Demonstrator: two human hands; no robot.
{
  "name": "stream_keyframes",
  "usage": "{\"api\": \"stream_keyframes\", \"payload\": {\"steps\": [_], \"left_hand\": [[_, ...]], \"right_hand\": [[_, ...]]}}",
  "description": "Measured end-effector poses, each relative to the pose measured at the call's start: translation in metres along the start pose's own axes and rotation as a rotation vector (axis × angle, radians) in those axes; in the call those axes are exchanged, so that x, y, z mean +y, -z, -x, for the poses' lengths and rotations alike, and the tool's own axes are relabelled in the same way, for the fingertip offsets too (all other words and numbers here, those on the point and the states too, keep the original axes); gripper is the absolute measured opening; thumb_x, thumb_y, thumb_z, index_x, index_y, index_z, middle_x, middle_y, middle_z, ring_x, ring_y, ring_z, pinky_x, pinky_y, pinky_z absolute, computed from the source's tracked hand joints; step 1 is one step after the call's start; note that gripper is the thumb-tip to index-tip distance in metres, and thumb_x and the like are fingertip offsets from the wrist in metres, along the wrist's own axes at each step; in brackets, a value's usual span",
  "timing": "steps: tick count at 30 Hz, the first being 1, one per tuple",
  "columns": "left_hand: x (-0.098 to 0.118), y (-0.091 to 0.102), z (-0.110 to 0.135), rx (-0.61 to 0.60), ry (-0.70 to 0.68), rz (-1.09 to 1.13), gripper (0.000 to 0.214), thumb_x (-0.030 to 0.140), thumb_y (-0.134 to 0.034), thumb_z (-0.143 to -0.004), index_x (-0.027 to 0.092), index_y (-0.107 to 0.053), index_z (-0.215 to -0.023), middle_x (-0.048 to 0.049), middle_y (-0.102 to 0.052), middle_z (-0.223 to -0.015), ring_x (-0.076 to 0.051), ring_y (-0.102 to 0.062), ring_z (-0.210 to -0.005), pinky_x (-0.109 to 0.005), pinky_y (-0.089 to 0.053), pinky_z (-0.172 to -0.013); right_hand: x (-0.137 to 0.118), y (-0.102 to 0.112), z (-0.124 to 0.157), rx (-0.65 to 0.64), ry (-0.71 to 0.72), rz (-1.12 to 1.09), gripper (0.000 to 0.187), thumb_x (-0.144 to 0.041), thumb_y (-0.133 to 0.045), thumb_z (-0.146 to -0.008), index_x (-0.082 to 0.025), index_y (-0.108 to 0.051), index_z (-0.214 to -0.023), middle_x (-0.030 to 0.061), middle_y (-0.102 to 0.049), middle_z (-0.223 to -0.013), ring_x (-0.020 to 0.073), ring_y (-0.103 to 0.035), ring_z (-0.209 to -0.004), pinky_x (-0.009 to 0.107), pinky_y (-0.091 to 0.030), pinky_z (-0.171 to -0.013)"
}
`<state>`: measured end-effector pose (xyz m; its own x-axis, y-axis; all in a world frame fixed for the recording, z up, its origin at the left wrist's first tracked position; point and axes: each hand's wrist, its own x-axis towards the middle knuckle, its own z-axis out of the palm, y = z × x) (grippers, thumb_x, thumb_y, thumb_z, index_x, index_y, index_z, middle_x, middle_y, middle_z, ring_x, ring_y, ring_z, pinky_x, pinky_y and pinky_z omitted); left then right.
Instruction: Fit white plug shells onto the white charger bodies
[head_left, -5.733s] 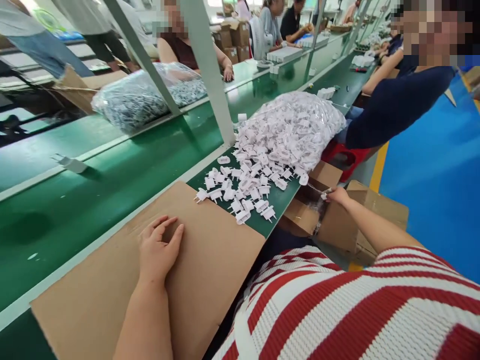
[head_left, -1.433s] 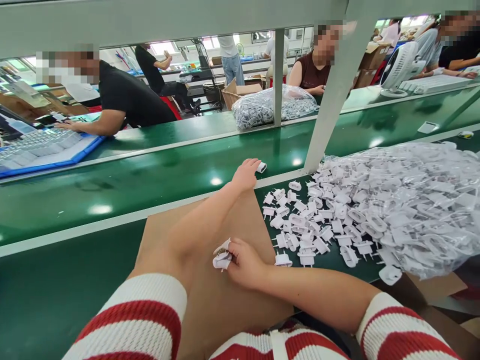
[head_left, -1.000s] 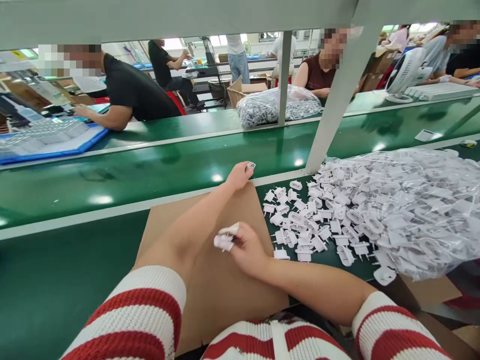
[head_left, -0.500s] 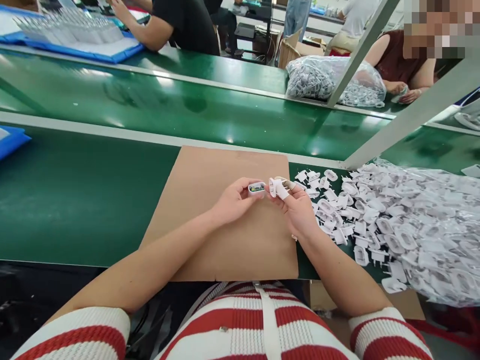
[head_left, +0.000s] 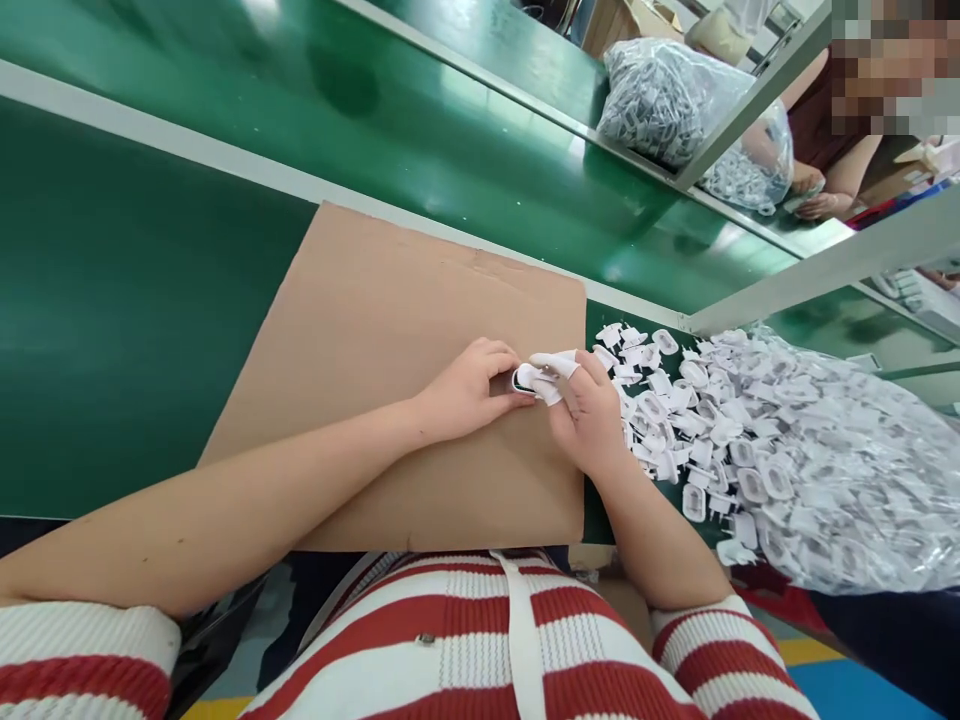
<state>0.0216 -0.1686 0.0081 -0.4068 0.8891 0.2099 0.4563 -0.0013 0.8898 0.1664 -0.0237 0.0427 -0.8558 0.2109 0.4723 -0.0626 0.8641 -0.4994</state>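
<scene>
Over the cardboard sheet (head_left: pixel 405 310), my left hand (head_left: pixel 466 392) is closed on a small white charger housing (head_left: pixel 517 384), with thumb and fingers at its sides. The housing's open end faces right. My right hand (head_left: pixel 592 420), with white covers on some fingertips, pinches a white plug end cap (head_left: pixel 531 376) against that open end. The cap meets the housing at a slight tilt; fingers partly hide it, so I cannot tell how far it sits in. Loose white plug end caps (head_left: pixel 660 410) lie just right of my right hand.
A clear plastic bag (head_left: pixel 862 490) spills more caps at the right. Beyond the pale rail (head_left: pixel 187 150) runs a green belt (head_left: pixel 450 150). A slanted metal post (head_left: pixel 795 285) rises at the right. Across stand another full bag (head_left: pixel 660 110) and a person's hands (head_left: pixel 814 195).
The end cap in my right hand has moved left and now meets the housing in my left hand. The view has tilted down and turned.
</scene>
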Motion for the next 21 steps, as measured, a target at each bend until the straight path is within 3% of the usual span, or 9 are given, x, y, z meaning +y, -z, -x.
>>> {"api": "stream_keyframes", "payload": {"steps": [10,15,21], "left_hand": [[-0.001,-0.003,0.0,0.027,-0.036,0.025,0.025,0.042,-0.074,-0.089,0.02,-0.073,-0.099,-0.0072,-0.07,-0.101,-0.027,-0.059,-0.103,-0.041,-0.05,-0.094],[-0.002,-0.004,0.0,0.045,-0.024,0.018,0.025,0.044,-0.075,-0.087,0.021,-0.073,-0.098,-0.0073,-0.07,-0.101,-0.028,-0.059,-0.102,-0.042,-0.05,-0.092],[-0.002,-0.008,0.002,0.091,-0.025,-0.008,0.03,0.05,-0.072,-0.088,0.021,-0.073,-0.096,-0.0075,-0.071,-0.097,-0.028,-0.059,-0.099,-0.043,-0.05,-0.09]], "right_hand": [[-0.009,-0.001,-0.002,-0.017,0.089,0.227,0.022,-0.011,-0.056,-0.094,-0.019,-0.069,-0.109,0.0077,-0.062,-0.087,0.0236,-0.059,-0.084,0.037,-0.05,-0.074],[-0.01,-0.002,-0.003,0.005,0.042,0.323,0.018,-0.011,-0.058,-0.087,-0.024,-0.07,-0.092,0.0048,-0.062,-0.082,0.0245,-0.058,-0.089,0.042,-0.047,-0.096],[-0.017,0.001,-0.004,-0.027,0.022,0.378,0.026,-0.004,-0.058,-0.078,-0.026,-0.068,-0.088,0.003,-0.067,-0.086,0.0233,-0.057,-0.091,0.043,-0.039,-0.103]]}}
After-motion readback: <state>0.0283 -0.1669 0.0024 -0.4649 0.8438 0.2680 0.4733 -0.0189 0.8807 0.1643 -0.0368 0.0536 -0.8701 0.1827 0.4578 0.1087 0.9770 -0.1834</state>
